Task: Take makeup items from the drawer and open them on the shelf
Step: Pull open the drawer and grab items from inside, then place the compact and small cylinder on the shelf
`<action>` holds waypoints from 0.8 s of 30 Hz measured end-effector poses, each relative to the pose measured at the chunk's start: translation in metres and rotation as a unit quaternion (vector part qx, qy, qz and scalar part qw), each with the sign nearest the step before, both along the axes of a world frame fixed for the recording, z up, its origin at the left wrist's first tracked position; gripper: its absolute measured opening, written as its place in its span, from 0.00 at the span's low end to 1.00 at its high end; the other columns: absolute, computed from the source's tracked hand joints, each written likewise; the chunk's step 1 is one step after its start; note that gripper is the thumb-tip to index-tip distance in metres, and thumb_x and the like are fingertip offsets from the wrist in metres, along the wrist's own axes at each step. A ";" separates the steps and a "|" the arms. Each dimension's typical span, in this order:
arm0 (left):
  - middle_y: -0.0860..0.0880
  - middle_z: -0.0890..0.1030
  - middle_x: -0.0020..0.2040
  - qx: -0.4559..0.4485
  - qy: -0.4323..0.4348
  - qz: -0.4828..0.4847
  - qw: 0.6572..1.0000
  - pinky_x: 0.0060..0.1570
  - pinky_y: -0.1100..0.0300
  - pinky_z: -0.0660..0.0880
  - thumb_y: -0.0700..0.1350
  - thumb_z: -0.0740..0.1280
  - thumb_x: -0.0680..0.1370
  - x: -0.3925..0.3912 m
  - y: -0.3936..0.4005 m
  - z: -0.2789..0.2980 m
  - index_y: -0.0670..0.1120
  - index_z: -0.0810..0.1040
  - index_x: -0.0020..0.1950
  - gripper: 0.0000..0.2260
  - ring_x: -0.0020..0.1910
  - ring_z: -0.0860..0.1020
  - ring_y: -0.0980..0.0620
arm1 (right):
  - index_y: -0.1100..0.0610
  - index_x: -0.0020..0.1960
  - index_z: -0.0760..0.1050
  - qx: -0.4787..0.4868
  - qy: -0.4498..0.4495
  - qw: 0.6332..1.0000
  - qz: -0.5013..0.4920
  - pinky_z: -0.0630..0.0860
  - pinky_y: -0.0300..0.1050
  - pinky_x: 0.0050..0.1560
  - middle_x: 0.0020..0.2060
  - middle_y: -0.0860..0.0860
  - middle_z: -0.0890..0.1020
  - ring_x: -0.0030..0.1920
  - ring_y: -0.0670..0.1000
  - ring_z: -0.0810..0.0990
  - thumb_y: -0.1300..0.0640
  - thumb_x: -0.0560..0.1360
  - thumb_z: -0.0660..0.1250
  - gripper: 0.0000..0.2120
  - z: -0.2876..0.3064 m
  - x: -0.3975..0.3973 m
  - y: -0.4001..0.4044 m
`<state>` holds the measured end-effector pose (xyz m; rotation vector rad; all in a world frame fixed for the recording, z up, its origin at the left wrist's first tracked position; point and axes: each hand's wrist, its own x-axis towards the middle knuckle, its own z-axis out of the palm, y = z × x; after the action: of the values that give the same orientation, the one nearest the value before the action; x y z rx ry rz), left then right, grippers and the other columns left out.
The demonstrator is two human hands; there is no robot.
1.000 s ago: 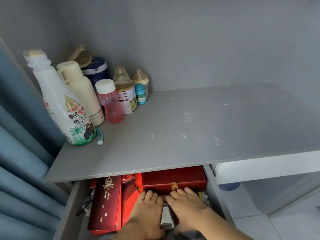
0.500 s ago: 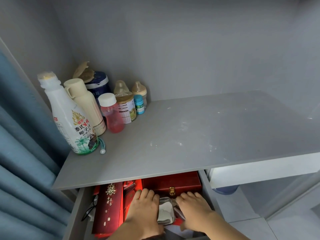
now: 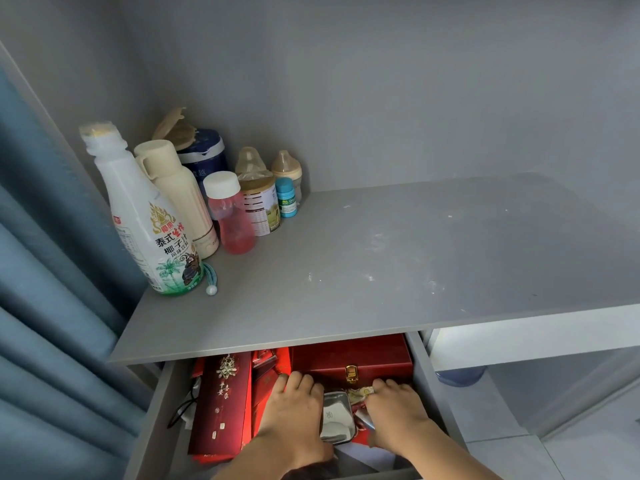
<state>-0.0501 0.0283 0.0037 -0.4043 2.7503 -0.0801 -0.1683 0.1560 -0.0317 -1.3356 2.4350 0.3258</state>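
Grey laminate shelf (image 3: 398, 265), taken as the landmark; entries run left to right.

1. Blue curtain (image 3: 45, 306), hanging beyond the shelf's left edge.
2. White coconut-drink bottle (image 3: 145, 216), upright at the shelf's front-left; a small teal cord with a white bead (image 3: 210, 278) lies just beside its base.
3. Cream flask (image 3: 180, 195), pink bottle with white cap (image 3: 230, 213), dark blue tub (image 3: 204, 157), labelled tin (image 3: 261, 206), small teal jar (image 3: 286, 201) and two teat-topped feeding bottles (image 3: 287, 168), clustered in the shelf's back-left corner, all upright.
4. Open drawer (image 3: 424, 368), directly below the shelf's front edge, pulled toward me.
5. Long red envelope (image 3: 223, 403) with gold characters, in the drawer's left part, long axis running front to back.
6. My left hand (image 3: 294, 410), palm down in the drawer, fingers curled against the left side of the silver case (image 3: 335, 419).
7. Silver case: shiny metal, rounded corners, lying in the drawer below the shelf's front edge, between my two hands; long axis front to back, far end toward the red box. Flat or slightly tilted, I cannot tell.
8. Red box with brass clasp (image 3: 360, 358), at the drawer's back, partly under the shelf, clasp facing me.
9. My right hand (image 3: 398, 414), palm down, fingers bent over crumpled red and gold wrapping at the case's right side; whether it grips the case I cannot tell.
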 end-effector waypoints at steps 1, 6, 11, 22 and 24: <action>0.46 0.69 0.65 0.001 0.000 0.002 1.000 0.70 0.49 0.55 0.62 0.64 0.66 0.000 -0.001 0.000 0.44 0.65 0.69 0.36 0.65 0.63 0.43 | 0.60 0.64 0.72 0.004 -0.007 1.000 -0.003 0.67 0.55 0.65 0.62 0.58 0.73 0.62 0.59 0.70 0.51 0.76 0.63 0.20 0.000 0.000 0.000; 0.47 0.69 0.64 0.007 0.007 0.018 1.000 0.70 0.50 0.55 0.63 0.63 0.66 0.003 -0.005 0.002 0.46 0.65 0.69 0.36 0.65 0.64 0.45 | 0.58 0.64 0.72 -0.034 -0.039 0.998 -0.047 0.68 0.52 0.64 0.61 0.55 0.73 0.62 0.56 0.71 0.52 0.73 0.67 0.22 0.005 -0.003 0.001; 0.49 0.68 0.64 0.023 0.018 0.043 0.999 0.69 0.52 0.57 0.63 0.62 0.65 0.009 -0.005 0.014 0.49 0.65 0.69 0.35 0.65 0.64 0.46 | 0.55 0.52 0.76 -0.112 -0.075 0.986 -0.099 0.69 0.48 0.56 0.49 0.51 0.78 0.54 0.53 0.75 0.48 0.69 0.68 0.15 0.031 -0.006 0.011; 0.54 0.71 0.61 0.041 0.102 0.062 0.992 0.67 0.56 0.60 0.65 0.62 0.62 -0.028 0.030 0.108 0.53 0.67 0.67 0.35 0.63 0.64 0.51 | 0.49 0.38 0.70 -0.335 -0.118 0.899 -0.256 0.70 0.45 0.41 0.38 0.47 0.79 0.43 0.51 0.79 0.42 0.65 0.69 0.12 0.122 -0.029 0.071; 0.55 0.72 0.60 0.049 0.127 0.059 0.989 0.65 0.55 0.61 0.66 0.62 0.62 -0.044 0.045 0.124 0.54 0.68 0.66 0.34 0.62 0.66 0.51 | 0.49 0.38 0.71 -0.368 -0.125 0.876 -0.286 0.72 0.45 0.43 0.40 0.48 0.82 0.44 0.52 0.80 0.44 0.66 0.70 0.11 0.138 -0.038 0.090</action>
<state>-0.0938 0.0733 0.1281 -0.5844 2.9554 0.1451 -0.2058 0.2456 0.1068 -0.7138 2.6534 -0.9456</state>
